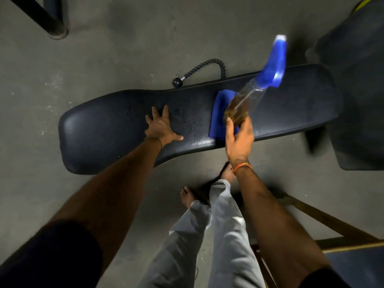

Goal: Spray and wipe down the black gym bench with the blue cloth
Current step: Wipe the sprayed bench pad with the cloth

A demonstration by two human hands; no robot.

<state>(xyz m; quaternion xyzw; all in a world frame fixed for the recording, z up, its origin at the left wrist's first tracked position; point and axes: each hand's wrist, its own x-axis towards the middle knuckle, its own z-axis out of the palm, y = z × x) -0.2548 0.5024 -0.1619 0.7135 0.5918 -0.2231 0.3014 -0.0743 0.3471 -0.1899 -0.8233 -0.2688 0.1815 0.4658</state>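
Note:
The black gym bench (99,129) lies across the middle of the head view, its pad speckled with droplets near the centre. My left hand (161,126) rests flat on the pad with the fingers spread. A folded blue cloth (218,119) lies on the bench to the right of that hand. My right hand (239,140) grips the base of a clear spray bottle (247,100) with a blue trigger head (272,65); the bottle tilts up and to the right above the cloth and is motion-blurred.
A black rope handle (205,68) lies on the concrete floor behind the bench. A dark machine base (361,100) stands at the right, a black metal post (47,21) at the top left, a wooden frame (332,225) at the bottom right. My feet stand before the bench.

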